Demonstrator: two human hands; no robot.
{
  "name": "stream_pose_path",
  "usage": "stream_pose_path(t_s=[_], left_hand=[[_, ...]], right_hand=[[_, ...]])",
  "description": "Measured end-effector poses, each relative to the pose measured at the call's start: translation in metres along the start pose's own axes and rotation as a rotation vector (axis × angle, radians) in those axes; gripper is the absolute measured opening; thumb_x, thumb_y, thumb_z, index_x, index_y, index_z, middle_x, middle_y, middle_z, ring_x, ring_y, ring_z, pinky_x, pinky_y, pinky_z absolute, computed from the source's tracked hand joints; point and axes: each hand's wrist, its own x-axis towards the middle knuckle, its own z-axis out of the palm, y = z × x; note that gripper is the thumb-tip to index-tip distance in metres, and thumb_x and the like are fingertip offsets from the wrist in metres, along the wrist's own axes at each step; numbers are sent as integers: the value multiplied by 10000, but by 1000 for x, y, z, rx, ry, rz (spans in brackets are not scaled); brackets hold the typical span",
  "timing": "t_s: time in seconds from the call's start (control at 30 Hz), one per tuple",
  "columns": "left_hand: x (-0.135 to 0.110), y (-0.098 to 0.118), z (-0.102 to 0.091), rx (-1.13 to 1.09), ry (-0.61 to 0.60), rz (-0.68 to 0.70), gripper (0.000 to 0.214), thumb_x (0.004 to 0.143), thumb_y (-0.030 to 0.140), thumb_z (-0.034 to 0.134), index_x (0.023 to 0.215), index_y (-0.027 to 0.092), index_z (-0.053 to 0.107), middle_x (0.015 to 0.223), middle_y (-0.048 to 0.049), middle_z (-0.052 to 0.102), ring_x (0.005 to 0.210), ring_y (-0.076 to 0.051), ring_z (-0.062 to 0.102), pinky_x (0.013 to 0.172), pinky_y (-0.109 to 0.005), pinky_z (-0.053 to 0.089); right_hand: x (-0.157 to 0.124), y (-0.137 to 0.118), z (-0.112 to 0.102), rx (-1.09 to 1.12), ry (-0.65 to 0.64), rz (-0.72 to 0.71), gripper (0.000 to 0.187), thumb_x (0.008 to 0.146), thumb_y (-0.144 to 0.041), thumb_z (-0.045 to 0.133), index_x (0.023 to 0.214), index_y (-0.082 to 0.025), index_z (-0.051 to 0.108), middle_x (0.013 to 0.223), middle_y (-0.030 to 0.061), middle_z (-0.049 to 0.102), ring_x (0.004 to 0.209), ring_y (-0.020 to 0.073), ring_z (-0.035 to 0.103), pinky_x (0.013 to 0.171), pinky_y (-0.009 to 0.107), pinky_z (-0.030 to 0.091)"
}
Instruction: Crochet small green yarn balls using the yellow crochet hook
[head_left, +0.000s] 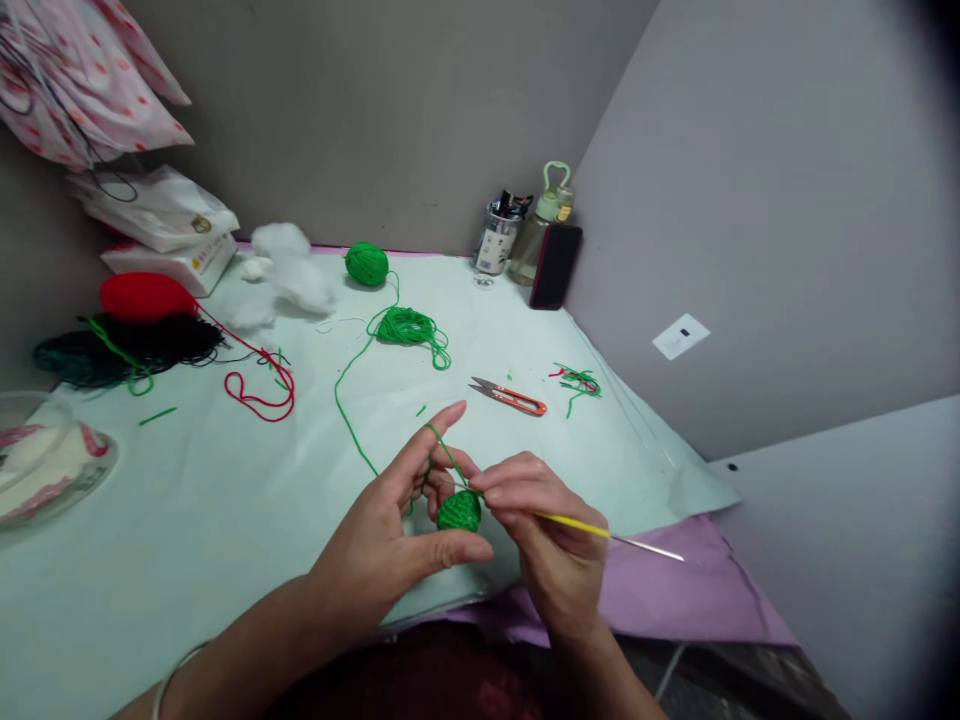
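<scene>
Pale green table cover, grey walls. Left hand pinches green crochet ball between thumb and fingers, yarn over raised index finger. Right hand, just right of ball, grips yellow crochet hook; shaft axis runs rightward, away from ball.

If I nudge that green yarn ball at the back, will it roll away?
Probably: the green yarn ball looks round and sits free on the table cover. It likely feels light and soft. Its trailing strand may drag and unwind.
</scene>
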Motion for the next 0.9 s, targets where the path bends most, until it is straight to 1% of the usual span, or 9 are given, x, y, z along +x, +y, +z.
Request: stream_pose_path(t_s=[0.07,0.13,0.2,0.3,0.43,0.53,0.63,0.8,0.9], left_hand=[[-2,0,-4,-64,-58,13,700,884,345,780,1508,422,474,1143,7,627,1059,-181,584,972,-321,441],[-4,1,-7,-111,-92,-3,584,966,345,687,1505,429,480,1148,1,639,1103,-175,599,1013,-323,451],[-4,2,-8,-144,-101,-34,621,953,305,710,1510,433,469,1151,3,642,1110,-169,616,1023,-319,463],[-2,1,-6,-175,-71,-53,746,857,229,807,1495,433,480,1108,21,622,1046,-152,638,983,-294,489],[-1,2,-3,-94,-13,-27,833,785,163,837,1496,404,476,1067,26,611,1031,-156,627,998,-302,478],[-2,6,-1,17,27,9,873,774,168,823,1532,356,431,1025,17,609,1035,-181,613,1023,-338,458],[-3,9,0,103,74,45,887,766,174,812,1544,318,412,963,21,590,993,-187,595,1018,-350,446],[-2,10,-1,122,73,63,845,785,179,792,1532,320,424,938,29,593,967,-183,606,997,-350,452],[-2,10,-2,129,75,67,811,800,183,783,1522,325,441,950,26,613,972,-183,613,978,-346,465]], right_hand=[[1,3,0,66,29,21,241,962,-125,669,1060,-303,799,998,32,785,927,186,702,815,341,594],[2,5,-1,103,54,34,208,959,-152,686,1045,-302,801,983,21,789,912,168,705,792,301,589],[3,6,-1,116,63,45,185,954,-168,700,1036,-298,803,977,13,791,905,154,705,783,275,582],[4,6,-1,115,50,52,171,955,-182,703,1029,-298,805,981,9,789,908,149,701,787,270,575],[3,4,0,92,12,50,179,961,-195,695,1041,-311,806,1017,17,784,929,162,697,798,293,572],[2,4,2,78,7,50,177,967,-202,686,1045,-308,806,1006,21,787,928,169,692,808,307,564],[3,6,4,148,36,74,153,976,-229,679,1037,-304,798,973,14,792,905,159,689,781,289,552],[5,7,5,381,59,197,110,999,-300,650,1014,-285,758,941,1,787,775,115,671,698,241,536],[5,5,3,402,60,226,109,1013,-306,627,1013,-274,732,940,0,794,753,108,690,711,240,554]])
